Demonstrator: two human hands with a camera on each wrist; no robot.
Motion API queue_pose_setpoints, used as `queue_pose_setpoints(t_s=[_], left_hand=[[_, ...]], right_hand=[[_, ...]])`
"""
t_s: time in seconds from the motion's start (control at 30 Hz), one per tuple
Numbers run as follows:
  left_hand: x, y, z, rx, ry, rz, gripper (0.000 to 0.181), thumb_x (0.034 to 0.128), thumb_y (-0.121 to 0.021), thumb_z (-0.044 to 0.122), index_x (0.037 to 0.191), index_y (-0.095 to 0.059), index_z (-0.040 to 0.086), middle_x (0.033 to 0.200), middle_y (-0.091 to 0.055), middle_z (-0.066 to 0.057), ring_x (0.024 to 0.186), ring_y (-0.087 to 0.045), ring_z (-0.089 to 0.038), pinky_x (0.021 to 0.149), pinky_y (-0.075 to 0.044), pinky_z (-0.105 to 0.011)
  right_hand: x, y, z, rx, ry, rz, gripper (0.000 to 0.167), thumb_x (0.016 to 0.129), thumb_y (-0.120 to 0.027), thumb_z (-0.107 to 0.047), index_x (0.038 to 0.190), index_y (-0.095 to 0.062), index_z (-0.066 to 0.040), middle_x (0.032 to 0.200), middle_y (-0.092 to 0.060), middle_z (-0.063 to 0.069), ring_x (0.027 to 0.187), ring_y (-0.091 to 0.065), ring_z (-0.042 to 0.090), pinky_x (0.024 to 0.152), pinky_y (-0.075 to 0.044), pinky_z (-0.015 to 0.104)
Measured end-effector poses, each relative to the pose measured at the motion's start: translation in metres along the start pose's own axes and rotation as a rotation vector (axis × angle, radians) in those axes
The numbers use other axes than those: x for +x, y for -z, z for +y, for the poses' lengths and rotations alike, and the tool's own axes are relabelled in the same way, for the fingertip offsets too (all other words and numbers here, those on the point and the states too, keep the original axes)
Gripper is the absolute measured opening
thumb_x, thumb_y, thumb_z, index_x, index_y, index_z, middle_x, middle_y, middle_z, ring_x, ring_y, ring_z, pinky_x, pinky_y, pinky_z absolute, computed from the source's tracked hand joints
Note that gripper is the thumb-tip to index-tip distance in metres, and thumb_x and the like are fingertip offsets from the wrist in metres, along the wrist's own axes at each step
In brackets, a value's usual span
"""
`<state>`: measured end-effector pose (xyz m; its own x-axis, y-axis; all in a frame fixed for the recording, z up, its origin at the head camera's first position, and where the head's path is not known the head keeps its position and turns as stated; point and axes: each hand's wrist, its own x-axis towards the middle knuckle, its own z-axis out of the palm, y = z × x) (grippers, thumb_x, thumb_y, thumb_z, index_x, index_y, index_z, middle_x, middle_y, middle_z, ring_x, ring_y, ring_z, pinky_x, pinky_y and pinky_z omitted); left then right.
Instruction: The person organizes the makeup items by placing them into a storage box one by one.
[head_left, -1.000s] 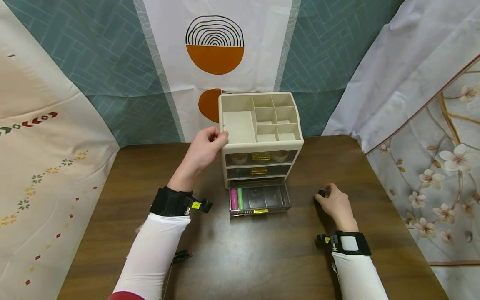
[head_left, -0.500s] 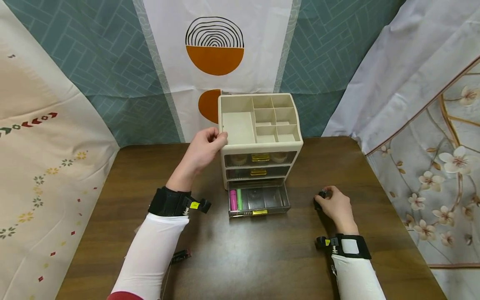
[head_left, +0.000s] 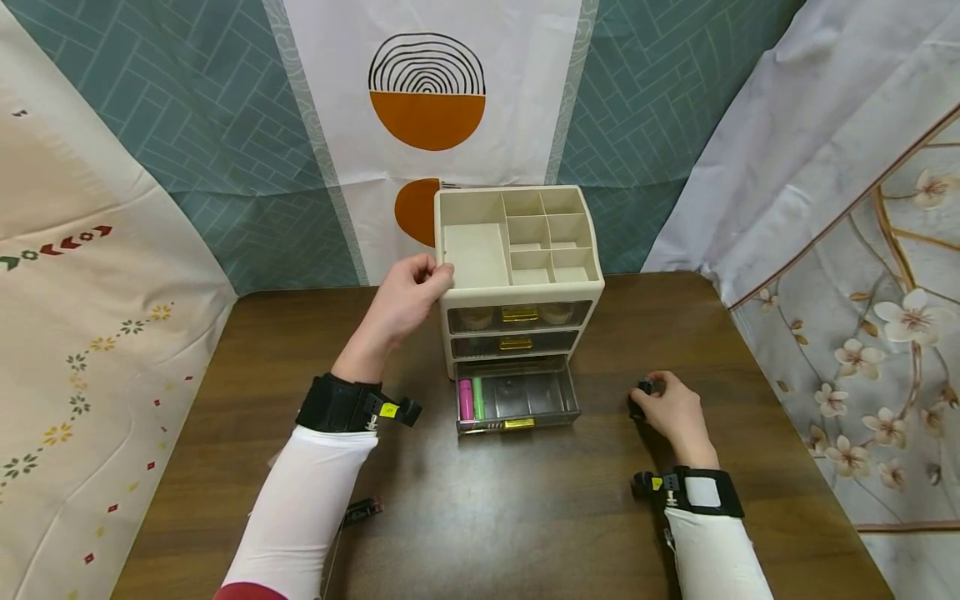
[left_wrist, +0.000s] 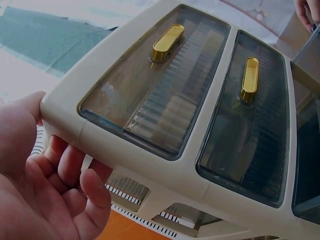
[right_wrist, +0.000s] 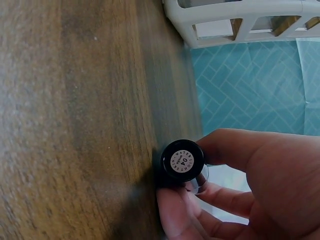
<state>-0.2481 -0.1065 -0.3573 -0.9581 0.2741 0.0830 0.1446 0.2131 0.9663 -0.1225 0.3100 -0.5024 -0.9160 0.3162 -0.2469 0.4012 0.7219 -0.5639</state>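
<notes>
A cream desktop organizer [head_left: 525,293] with smoky drawers and gold handles stands at the back of the table. My left hand [head_left: 405,300] grips its upper left front edge, thumb on top; the left wrist view shows the fingers [left_wrist: 69,165] along its side. The bottom drawer [head_left: 555,421] is pulled out, with a pink tube [head_left: 466,400] and a green tube [head_left: 478,398] upright-aligned at its left. To the right, my right hand [head_left: 671,414] pinches a lip gloss tube [right_wrist: 182,161] between thumb and fingers, low at the tabletop. Its black end bears a round "04" label.
Another dark, slim tube [head_left: 363,510] lies on the wooden table [head_left: 480,533] beside my left forearm, partly hidden by it. The organizer's two upper drawers [left_wrist: 155,95] are closed, with unclear items inside the top one. Patterned cloths [head_left: 637,150] hang behind and at both sides.
</notes>
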Motion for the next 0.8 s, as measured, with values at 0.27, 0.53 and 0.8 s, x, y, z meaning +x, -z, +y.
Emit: queue_pose_setpoints(t_s=[0.27,0.53,0.8], left_hand=[[0.0,-0.001,-0.001,-0.005,-0.001,0.006,0.034,0.1034,-0.063,0.032,0.084,-0.05,0.007,0.076,-0.041,-0.003,0.067,-0.043,-0.02,0.06,-0.034,-0.031],[-0.001,-0.001,-0.001,-0.002,0.002,0.006,0.033,0.1029,-0.063,0.031,0.084,-0.051,0.007,0.076,-0.043,-0.003,0.068,-0.044,-0.02,0.06,-0.036,-0.03],[0.0,-0.001,0.001,-0.007,0.008,0.013,0.034,0.1034,-0.064,0.032,0.084,-0.051,0.007,0.076,-0.043,-0.004,0.066,-0.044,-0.02,0.06,-0.035,-0.03]], right_hand=[[-0.002,0.0,0.001,0.051,-0.016,0.003,0.06,0.103,-0.064,-0.035,0.146,-0.049,0.005,0.108,-0.069,0.024,0.075,-0.07,0.022,0.065,-0.051,0.034],[-0.014,0.003,-0.013,0.156,0.045,0.006,0.059,0.105,-0.065,-0.033,0.149,-0.05,0.003,0.105,-0.07,0.019,0.071,-0.069,0.017,0.064,-0.055,0.03],[-0.043,0.004,-0.094,0.219,0.305,-0.111,0.05,0.103,-0.073,-0.031,0.145,-0.058,-0.009,0.095,-0.067,0.008,0.073,-0.064,0.02,0.064,-0.049,0.035]])
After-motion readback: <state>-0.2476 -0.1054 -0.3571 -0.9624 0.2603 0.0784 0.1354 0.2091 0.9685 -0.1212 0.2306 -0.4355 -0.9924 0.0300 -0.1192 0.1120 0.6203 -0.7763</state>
